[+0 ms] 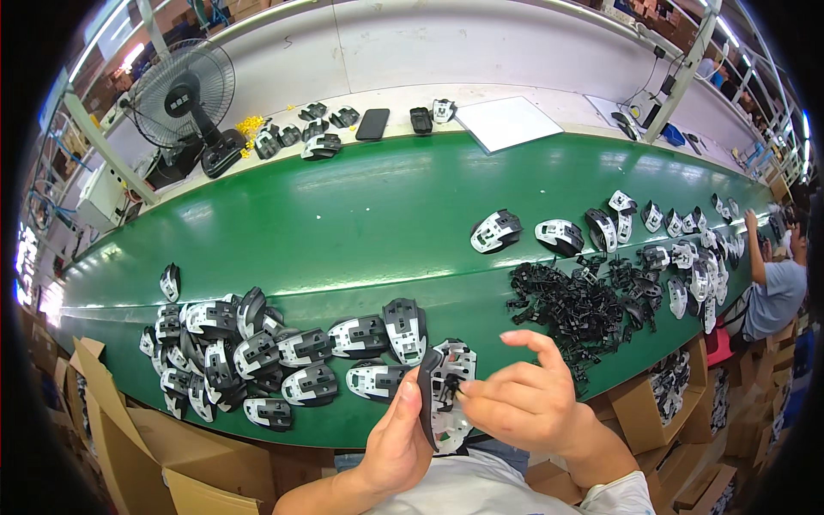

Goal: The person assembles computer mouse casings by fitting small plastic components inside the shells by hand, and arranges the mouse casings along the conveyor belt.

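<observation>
At the table's near edge, my left hand point(396, 453) grips a black and white mouse shell point(464, 360) on its side, its hollow inside facing right. My right hand point(530, 402) pinches a small black plastic part point(452, 383) against the shell's inside, with thumb and forefinger together and the other fingers curled. How the part sits in the shell is partly hidden by my fingers. Left of my hands lies a heap of similar shells point(307, 384). Beyond my right hand spreads a pile of small black plastic parts point(562, 307).
More shells point(699, 270) lie along the green table point(369, 223) toward a co-worker point(772, 287) at the far right. A fan point(182, 99), a phone point(372, 124) and a white sheet point(508, 123) stand or lie on the back ledge. Cardboard boxes point(193, 455) flank me below the table edge.
</observation>
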Available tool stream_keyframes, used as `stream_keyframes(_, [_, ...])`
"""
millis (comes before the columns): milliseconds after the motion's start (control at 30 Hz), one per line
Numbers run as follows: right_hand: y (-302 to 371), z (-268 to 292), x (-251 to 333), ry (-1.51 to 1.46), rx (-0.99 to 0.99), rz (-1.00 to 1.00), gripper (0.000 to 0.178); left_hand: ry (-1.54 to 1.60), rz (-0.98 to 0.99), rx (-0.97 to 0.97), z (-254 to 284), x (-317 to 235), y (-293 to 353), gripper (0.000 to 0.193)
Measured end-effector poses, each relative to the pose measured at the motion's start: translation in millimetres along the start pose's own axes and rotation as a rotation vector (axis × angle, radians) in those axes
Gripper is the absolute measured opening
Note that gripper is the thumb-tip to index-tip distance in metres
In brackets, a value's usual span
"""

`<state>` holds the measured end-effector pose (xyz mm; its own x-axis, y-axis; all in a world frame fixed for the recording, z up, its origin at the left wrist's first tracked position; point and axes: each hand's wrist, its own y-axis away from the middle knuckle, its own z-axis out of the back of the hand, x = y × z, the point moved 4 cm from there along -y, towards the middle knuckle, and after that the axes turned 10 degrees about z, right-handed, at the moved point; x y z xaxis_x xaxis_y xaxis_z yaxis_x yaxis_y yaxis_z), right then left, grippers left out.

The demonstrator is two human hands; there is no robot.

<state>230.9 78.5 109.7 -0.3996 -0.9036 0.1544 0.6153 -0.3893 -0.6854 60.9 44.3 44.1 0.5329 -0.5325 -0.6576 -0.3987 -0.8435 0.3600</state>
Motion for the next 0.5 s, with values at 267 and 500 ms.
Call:
stream_keyframes(267, [-1.1,16.7,-5.9,-0.052,-0.207,-0.122,0.032,0.189,0.101,0.029,-4.1,-6.7,-0.1,0.061])
stream_keyframes(500, [-1.5,14.4,1.3,-0.109,-0.144,-0.110,0.028,0.094,0.049,0.053,-3.8,-4.6,1.6,0.063])
